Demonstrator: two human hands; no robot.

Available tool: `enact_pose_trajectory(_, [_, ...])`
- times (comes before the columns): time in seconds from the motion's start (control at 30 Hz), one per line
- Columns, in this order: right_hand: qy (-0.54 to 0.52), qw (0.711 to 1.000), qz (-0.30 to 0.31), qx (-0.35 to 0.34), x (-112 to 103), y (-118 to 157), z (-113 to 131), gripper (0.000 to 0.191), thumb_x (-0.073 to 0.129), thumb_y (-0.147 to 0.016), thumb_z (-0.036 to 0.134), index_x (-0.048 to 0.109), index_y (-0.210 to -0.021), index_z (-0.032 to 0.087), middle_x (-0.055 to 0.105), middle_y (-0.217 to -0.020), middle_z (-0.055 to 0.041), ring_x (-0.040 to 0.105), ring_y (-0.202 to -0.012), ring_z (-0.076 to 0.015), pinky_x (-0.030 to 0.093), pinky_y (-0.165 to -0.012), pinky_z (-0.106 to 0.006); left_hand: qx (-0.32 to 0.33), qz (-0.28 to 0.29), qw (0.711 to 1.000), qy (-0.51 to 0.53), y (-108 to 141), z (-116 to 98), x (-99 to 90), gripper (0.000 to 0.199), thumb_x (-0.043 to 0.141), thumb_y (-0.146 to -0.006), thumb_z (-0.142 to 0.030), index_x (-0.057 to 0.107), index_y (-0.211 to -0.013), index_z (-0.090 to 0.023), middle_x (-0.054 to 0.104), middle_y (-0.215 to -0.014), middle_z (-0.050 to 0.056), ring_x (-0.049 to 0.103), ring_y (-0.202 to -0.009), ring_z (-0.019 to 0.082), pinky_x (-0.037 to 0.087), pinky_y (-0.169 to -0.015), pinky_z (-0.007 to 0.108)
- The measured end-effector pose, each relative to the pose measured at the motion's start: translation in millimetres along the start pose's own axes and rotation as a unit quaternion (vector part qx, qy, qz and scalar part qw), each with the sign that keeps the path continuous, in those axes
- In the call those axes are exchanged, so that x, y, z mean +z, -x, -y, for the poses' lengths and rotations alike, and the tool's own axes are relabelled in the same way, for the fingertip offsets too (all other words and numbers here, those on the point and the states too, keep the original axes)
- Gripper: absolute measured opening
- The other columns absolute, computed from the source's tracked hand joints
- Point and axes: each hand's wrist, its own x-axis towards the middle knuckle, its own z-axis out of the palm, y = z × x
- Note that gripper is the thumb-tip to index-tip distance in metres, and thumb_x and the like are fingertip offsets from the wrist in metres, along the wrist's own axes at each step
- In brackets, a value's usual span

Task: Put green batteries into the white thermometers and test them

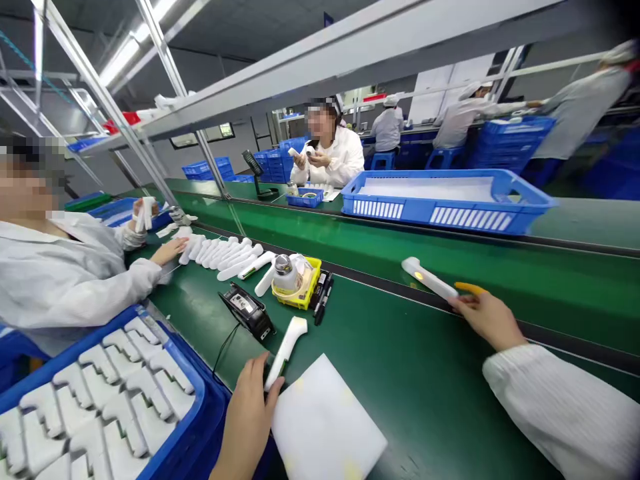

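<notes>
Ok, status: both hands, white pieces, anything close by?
Left hand gripping white piece by its end. Right hand gripping second white piece. White pad between hands; black device, yellow basket beyond the left.

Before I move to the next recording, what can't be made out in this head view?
In the head view:
Right white piece: held end, covered by the right grip.
Blue tray: near part, cut off by the left and bottom edges.
White pad: lower corner, cut off by the bottom edge.
Pens: any writing, too small.

Green tabletop (430,373): white pad (327,420) at near edge; yellow basket (316,277), row of white casings (233,256) near far edge.
</notes>
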Motion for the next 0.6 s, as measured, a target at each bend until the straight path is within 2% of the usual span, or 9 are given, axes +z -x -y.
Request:
enact_pose_trajectory(0.03, [0.013, 1.000, -0.006, -0.006, 5.0, -2.6, 11.4, 0.008, 0.058, -0.076, 0.020, 0.061, -0.073, 0.014, 0.063, -0.066, -0.0125, 0.059, -0.053, -0.0221, 0.042, -0.052, -0.034, -0.004, 0.016, 1.000, -0.016, -1.6, 5.1, 2.5, 0.033, 0.044, -0.086, -0.035, 0.054, -0.113, -0.017, 0.057, -0.111, 0.010, 0.054, -0.106, 0.029, 0.043, -0.087, 0.042])
enact_pose_trajectory(0.13, [0.033, 0.997, 0.009, -0.069, 28.1, 4.6, 59.0, 0.030, 0.045, -0.085, 0.019, 0.058, -0.109, 0.007, 0.063, -0.095, -0.0174, 0.062, -0.078, -0.0240, 0.045, -0.069, -0.035, -0.007, 0.046, 0.998, -0.052, -5.0, 7.8, 6.4, 0.032, 0.036, -0.090, -0.034, 0.058, -0.106, -0.019, 0.058, -0.104, 0.007, 0.059, -0.095, 0.024, 0.046, -0.079, 0.036])
enact_pose_trajectory(0.23, [0.023, 0.975, 0.110, -0.194, 59.7, 29.5, 113.3, 0.033, 0.039, -0.091, 0.020, 0.054, -0.120, 0.015, 0.063, -0.107, -0.0095, 0.060, -0.094, -0.0178, 0.044, -0.081, -0.027, -0.001, 0.041, 0.997, -0.066, -6.0, 5.9, 5.1, 0.032, 0.034, -0.091, -0.034, 0.060, -0.104, -0.022, 0.060, -0.100, 0.004, 0.061, -0.088, 0.021, 0.047, -0.071, 0.031])
enact_pose_trajectory(0.33, [0.026, 0.939, 0.198, -0.279, 87.4, 55.8, 155.8, 0.028, 0.044, -0.090, 0.022, 0.058, -0.114, 0.021, 0.062, -0.109, -0.0048, 0.060, -0.094, -0.0149, 0.043, -0.081, -0.023, 0.017, 0.021, 0.997, -0.067, -4.7, 9.3, 1.9, 0.032, 0.035, -0.091, -0.036, 0.062, -0.103, -0.024, 0.062, -0.101, 0.003, 0.063, -0.087, 0.020, 0.048, -0.069, 0.029])
enact_pose_trajectory(0.47, [0.042, 0.922, 0.252, -0.292, 103.9, 74.7, 179.5, 0.023, 0.044, -0.092, 0.029, 0.061, -0.101, 0.017, 0.064, -0.101, -0.0076, 0.060, -0.090, -0.0179, 0.043, -0.077, -0.026, 0.035, -0.011, 0.997, -0.068, 0.3, 14.1, -4.7, 0.034, 0.037, -0.091, -0.041, 0.063, -0.103, -0.023, 0.064, -0.104, 0.004, 0.064, -0.081, 0.020, 0.049, -0.062, 0.028])
enact_pose_trajectory(0.6, [0.063, 0.932, 0.269, -0.234, 102.5, 76.0, 174.5, 0.023, 0.049, -0.091, 0.032, 0.060, -0.098, 0.013, 0.063, -0.097, -0.0077, 0.059, -0.088, -0.0178, 0.045, -0.080, -0.034, 0.055, -0.035, 0.995, -0.076, 1.7, 5.2, -12.5, 0.033, 0.038, -0.091, -0.042, 0.062, -0.104, -0.023, 0.064, -0.104, 0.003, 0.064, -0.077, 0.018, 0.049, -0.059, 0.026])
